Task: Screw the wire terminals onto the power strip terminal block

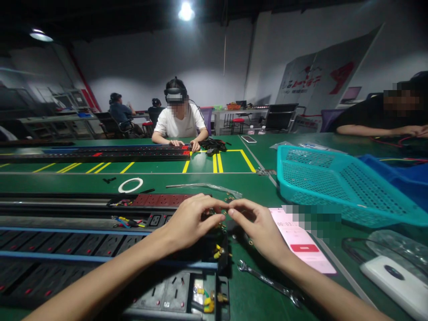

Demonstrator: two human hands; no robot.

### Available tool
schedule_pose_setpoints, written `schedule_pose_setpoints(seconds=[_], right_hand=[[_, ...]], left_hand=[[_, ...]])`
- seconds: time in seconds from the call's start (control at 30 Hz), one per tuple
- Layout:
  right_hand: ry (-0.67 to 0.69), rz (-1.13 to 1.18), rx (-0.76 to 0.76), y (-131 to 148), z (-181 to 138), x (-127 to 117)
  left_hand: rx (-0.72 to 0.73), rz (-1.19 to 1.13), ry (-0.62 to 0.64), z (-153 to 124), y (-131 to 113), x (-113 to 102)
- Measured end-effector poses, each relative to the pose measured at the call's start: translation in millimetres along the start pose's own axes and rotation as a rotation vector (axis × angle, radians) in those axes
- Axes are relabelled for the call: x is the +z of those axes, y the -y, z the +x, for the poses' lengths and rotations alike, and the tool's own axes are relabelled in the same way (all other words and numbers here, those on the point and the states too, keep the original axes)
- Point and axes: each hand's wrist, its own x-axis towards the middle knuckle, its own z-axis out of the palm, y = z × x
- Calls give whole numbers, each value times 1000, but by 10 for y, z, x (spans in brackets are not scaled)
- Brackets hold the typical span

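Observation:
My left hand [195, 220] and my right hand [256, 225] meet at the fingertips, each closed in a pinch. Whatever small thing is between them, if any, cannot be made out. Beneath and around the fingers lie several small brass-coloured nuts or rings [250, 243]. Under my left arm run long black power strips with rows of sockets [175, 290]; the nearest one has an uncovered end with yellow-green wires [209, 303] and a brass stud. A combination wrench [270, 281] rests on the green table, below my right hand.
A turquoise basket [284, 187], a phone with a pink screen [306, 243] and a white power bank [391, 285] are on the right. A white ring of tape [131, 185] lies beyond the strips. Across the table, a person [180, 120] handles another strip; a second person sits right.

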Motion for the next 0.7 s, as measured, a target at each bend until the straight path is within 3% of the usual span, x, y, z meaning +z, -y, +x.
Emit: schedule_pose_setpoints(seconds=[0.13, 0.4, 0.7], right_hand=[[-59, 61, -2, -111, -36, 98], [-85, 153, 68, -322, -241, 256], [57, 52, 97, -397, -265, 289]], left_hand=[[5, 104, -37, 69, 104, 65], [61, 296, 27, 53, 289, 112], [14, 335, 79, -66, 386, 125]])
